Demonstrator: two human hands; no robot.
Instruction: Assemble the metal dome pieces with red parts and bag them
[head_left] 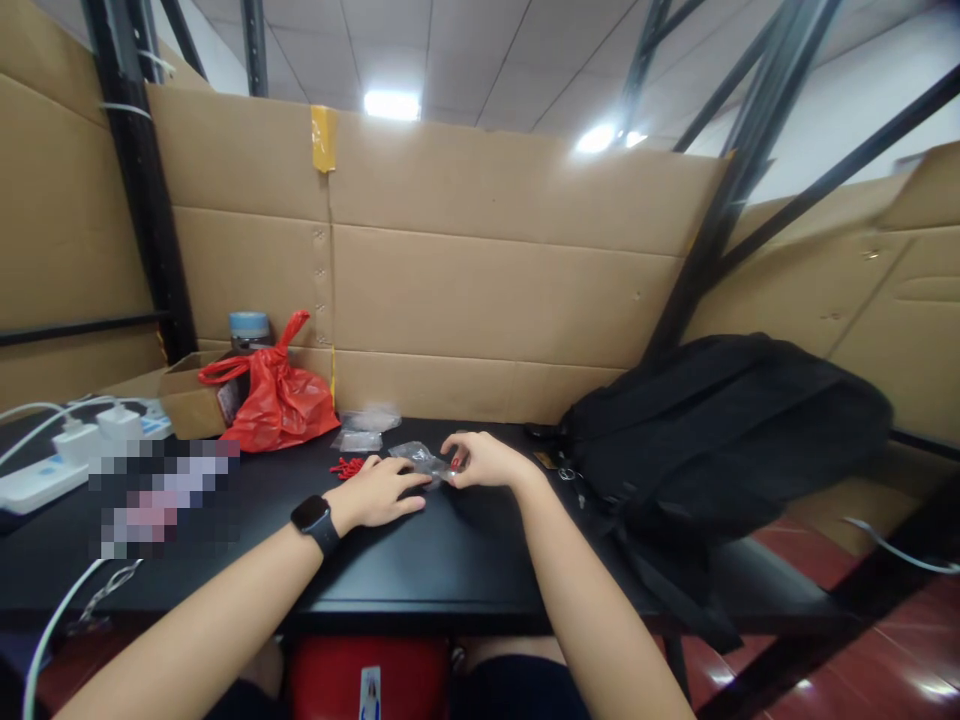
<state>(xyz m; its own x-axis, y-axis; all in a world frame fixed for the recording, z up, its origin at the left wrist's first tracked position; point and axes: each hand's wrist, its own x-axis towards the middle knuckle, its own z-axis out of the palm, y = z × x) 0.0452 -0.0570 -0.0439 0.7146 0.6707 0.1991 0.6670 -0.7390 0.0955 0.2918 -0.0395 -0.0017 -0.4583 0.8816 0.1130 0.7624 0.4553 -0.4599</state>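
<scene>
A small clear plastic bag (415,455) lies on the black tabletop between my two hands. My left hand (381,490), with a dark smartwatch on its wrist, rests flat with its fingers stretched; the fingertips touch or nearly touch the bag. My right hand (489,460) is closed in a pinch at the bag's right end. A tiny red thing (455,463) shows between its thumb and fingers, too small to name. Beside my left hand, partly behind it, sits a small heap of red cord-like pieces (346,467).
More clear bags (366,432) lie at the back. A knotted red plastic bag (281,400), a cardboard box (196,395), a blue-lidded jar (250,325) and a white power strip (52,475) stand left. A black backpack (727,430) fills the right side. Cardboard panels (480,290) wall the back.
</scene>
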